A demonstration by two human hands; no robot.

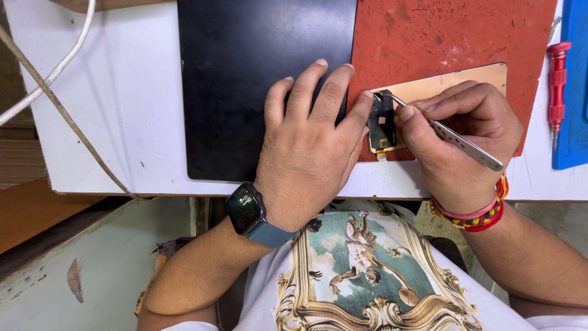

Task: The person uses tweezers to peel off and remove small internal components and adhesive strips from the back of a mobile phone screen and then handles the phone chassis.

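Observation:
A copper-backed screen panel (pixel 456 79) lies face down on a red mat (pixel 441 37), with a small black flex board (pixel 381 122) at its left end. My left hand (pixel 309 141) rests flat, fingers spread over a black mat (pixel 245 79), its index fingertip touching the flex board's edge. My right hand (pixel 459 138) grips metal tweezers (pixel 450 136), whose curved tip reaches the top of the flex board. A smartwatch (pixel 246 208) sits on my left wrist; red and yellow thread bands (pixel 478 214) circle the right wrist.
The white table (pixel 110 104) ends at a front edge just below my hands. A red screwdriver (pixel 557 79) lies beside a blue mat (pixel 574 86) at the far right. White and tan cables (pixel 52 76) cross the table's left side.

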